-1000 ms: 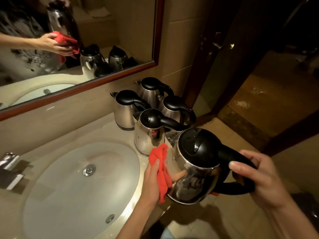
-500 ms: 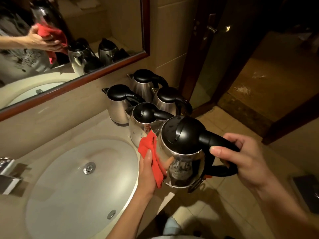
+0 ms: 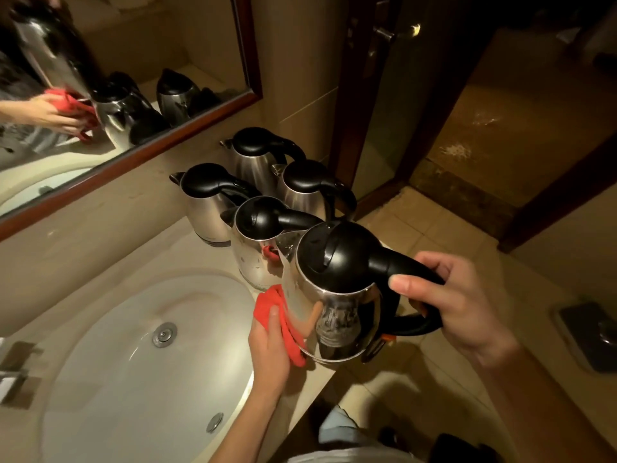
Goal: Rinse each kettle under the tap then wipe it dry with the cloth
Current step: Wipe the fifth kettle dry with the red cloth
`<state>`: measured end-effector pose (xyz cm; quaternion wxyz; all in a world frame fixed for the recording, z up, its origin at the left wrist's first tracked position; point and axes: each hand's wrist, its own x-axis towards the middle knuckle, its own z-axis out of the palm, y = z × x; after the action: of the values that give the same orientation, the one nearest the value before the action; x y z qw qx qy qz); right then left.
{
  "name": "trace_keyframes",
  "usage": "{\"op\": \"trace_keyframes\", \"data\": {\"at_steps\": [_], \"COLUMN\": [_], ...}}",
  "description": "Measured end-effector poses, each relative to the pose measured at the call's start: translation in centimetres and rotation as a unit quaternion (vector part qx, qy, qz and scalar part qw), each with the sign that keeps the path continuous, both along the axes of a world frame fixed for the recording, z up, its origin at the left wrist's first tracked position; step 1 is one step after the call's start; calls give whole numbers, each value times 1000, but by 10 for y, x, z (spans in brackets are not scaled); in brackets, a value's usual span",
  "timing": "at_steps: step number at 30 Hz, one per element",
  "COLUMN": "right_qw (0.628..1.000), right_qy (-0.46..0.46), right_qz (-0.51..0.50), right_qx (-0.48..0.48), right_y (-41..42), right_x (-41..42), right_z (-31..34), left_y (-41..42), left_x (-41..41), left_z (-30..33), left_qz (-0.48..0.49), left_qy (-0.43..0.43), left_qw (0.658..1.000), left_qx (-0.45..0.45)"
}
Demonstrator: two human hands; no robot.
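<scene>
Between the two hands, just past the counter's front edge, hangs the steel kettle (image 3: 337, 305), lid closed, contents hidden. The right hand (image 3: 457, 309) grips its black handle; the left hand (image 3: 268, 345) presses the red cloth (image 3: 280, 320) against its side. Beyond the hands stand four more lidded kettles (image 3: 263, 242). The sink (image 3: 110, 345) left of the left hand holds nothing visible.

A single head-worn camera is looking forward and down, close over a bathroom counter (image 3: 187, 248). It is facing the sink (image 3: 133, 345) at near left, the mirror (image 3: 117, 78) far left, a doorway far right.
</scene>
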<state>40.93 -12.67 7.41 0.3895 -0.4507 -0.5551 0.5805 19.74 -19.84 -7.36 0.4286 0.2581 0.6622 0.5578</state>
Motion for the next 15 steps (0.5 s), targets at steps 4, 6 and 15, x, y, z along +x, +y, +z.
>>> {"op": "trace_keyframes", "data": {"at_steps": [4, 6, 15], "right_qw": [1000, 1000, 999], "right_qy": [-9, -13, -19], "right_qz": [-14, -15, -23], "right_qx": [-14, -15, -29], "right_y": [3, 5, 15], "right_x": [6, 12, 36], "right_z": [-8, -9, -15], "left_y": [4, 6, 15], "left_x": [-12, -15, 0], "left_z": [-19, -21, 71], "left_qz": [-70, -102, -250], "left_qy": [74, 92, 85], "left_qw": [994, 988, 961], "left_qx": [-44, -63, 85]}}
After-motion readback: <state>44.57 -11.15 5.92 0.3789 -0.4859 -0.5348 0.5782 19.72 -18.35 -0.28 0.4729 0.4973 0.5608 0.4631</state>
